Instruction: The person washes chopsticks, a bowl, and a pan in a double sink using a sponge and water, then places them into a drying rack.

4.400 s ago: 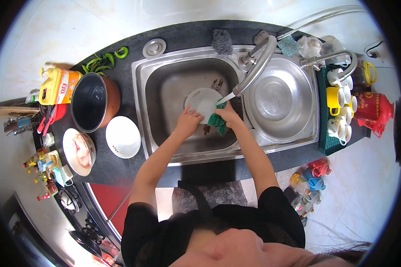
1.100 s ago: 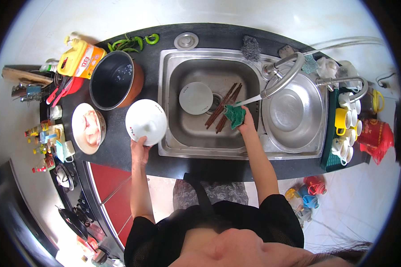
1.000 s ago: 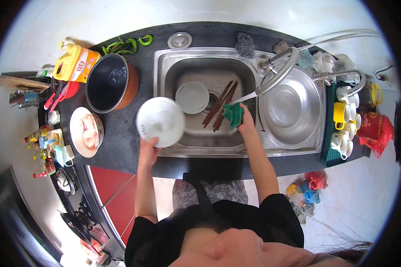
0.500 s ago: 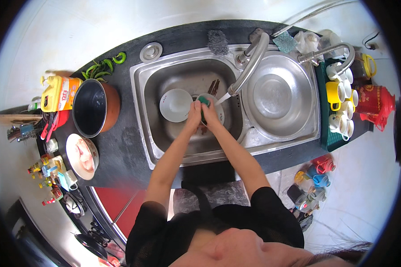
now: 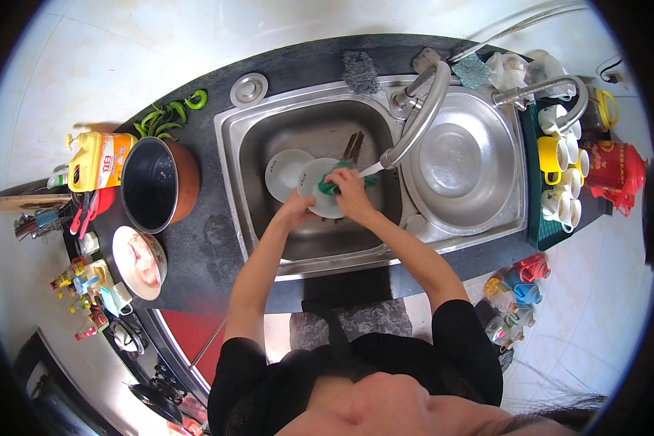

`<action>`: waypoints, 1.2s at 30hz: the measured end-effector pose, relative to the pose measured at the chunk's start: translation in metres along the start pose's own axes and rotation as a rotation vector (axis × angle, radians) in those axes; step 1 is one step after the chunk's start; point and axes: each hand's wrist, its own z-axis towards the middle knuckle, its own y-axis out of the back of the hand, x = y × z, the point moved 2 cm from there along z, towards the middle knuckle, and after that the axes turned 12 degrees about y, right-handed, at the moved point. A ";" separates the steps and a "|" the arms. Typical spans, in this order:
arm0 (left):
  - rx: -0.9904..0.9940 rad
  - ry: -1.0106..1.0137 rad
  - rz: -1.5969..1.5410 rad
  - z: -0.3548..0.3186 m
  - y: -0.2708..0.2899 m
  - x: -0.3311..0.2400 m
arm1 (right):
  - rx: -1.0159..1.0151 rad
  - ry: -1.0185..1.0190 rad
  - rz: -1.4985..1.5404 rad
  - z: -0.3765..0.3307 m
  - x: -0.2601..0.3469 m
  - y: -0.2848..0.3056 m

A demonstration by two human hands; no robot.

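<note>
As a white dish (image 5: 310, 178) is being gripped at its near-left rim by the left hand (image 5: 298, 208), a green cloth (image 5: 328, 189) is being clutched by the right hand (image 5: 352, 195) and pressed onto the dish's right part. The dish is being held within the left sink basin (image 5: 320, 243), well apart from its left and near walls. On the left, a second white dish (image 5: 282, 168) is being partly overlapped by the first; whether they are touching cannot be told. Brown chopsticks (image 5: 353, 145) are being partly hidden at the far side of the held dish.

On the right, room is being narrowed by the faucet (image 5: 429, 120), whose spout is being extended across the basin's right rim, close to the cloth. More room is being given on the near side, where basin floor is being exposed. Beyond the left rim, dark bench (image 5: 203, 240) is being shown as far as a brown pot (image 5: 187, 182) and a bowl (image 5: 123, 251) of pale pink food (image 5: 142, 261). The bench's right end is being taken up by a green tray (image 5: 541, 235) of mugs (image 5: 554, 206).
</note>
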 end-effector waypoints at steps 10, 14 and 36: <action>0.017 -0.080 -0.077 -0.017 -0.029 0.006 | 0.125 0.151 -0.382 0.033 -0.013 0.005; -0.223 -0.482 0.046 0.013 -0.017 0.008 | -0.354 -0.643 0.270 0.013 -0.051 0.001; -0.032 -0.373 -0.426 0.052 -0.036 0.040 | -0.522 -0.591 0.292 -0.024 -0.031 0.030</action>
